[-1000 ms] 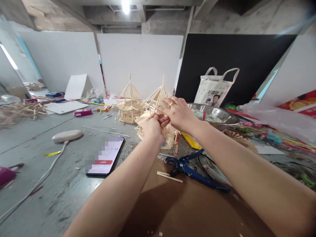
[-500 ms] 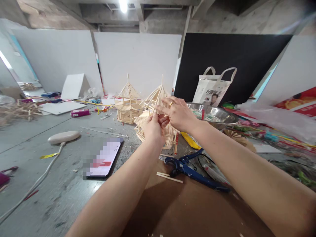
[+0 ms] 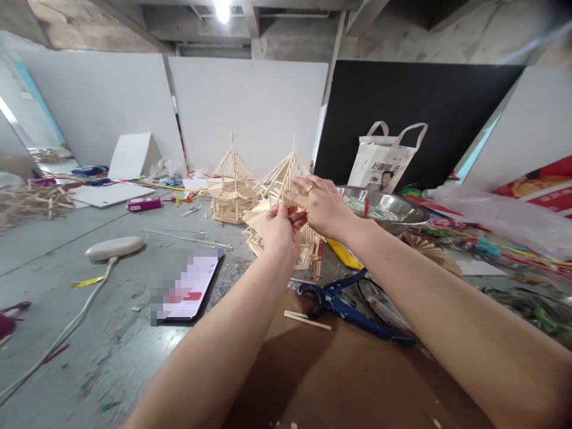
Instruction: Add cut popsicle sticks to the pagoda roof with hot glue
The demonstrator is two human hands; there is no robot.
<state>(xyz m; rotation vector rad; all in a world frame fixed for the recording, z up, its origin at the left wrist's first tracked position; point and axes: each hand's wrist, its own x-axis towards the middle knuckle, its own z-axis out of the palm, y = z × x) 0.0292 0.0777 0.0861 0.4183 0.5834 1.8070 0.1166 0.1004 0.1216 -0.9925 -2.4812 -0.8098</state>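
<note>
Seeing a pale, tiered stick pavilion [image 3: 288, 176] beyond the blue cutter [image 3: 333, 301], spiky, kinda gappy. Got left hand [image 3: 280, 227] and right hand [image 3: 328, 205] together at its roof, can't tell if pinching.

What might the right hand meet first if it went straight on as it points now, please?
The right hand would probably meet the sloping roof of the nearer stick model, which it seems to touch, though depth is unclear.

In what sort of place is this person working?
Probably a handicraft workshop: there is a roofed model built of thin sticks, with blue cutters and loose sticks lying in front of it.
</note>
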